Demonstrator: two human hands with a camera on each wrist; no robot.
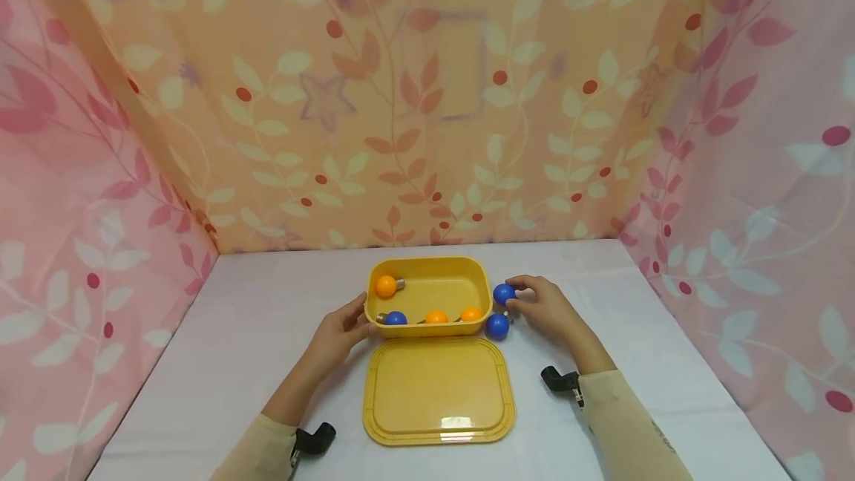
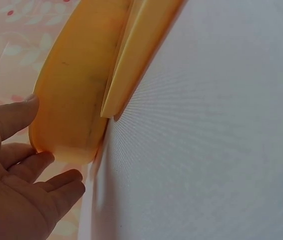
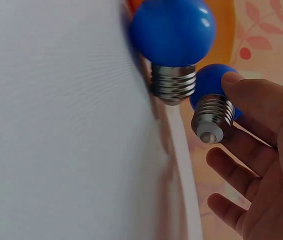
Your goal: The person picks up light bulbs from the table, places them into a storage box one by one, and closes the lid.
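Observation:
A yellow plastic box (image 1: 427,331) holds several light bulbs: an orange bulb (image 1: 386,286) at back left, a blue bulb (image 1: 395,318) and two more orange ones along the front wall. My left hand (image 1: 337,332) grips the box's left end between thumb and fingers; in the left wrist view the thumb (image 2: 19,115) touches its rim. Just right of the box, my right hand (image 1: 548,306) pinches a blue bulb (image 1: 504,294) by its round part, metal base towards the right wrist camera. Another blue bulb (image 1: 497,326) lies on the table, nearer me.
In front of the box lies a flat yellow lid (image 1: 437,392). A white cloth covers the table (image 1: 267,280). Floral curtains (image 1: 427,95) stand at the back and both sides. A black wrist camera (image 1: 314,439) is strapped at each sleeve.

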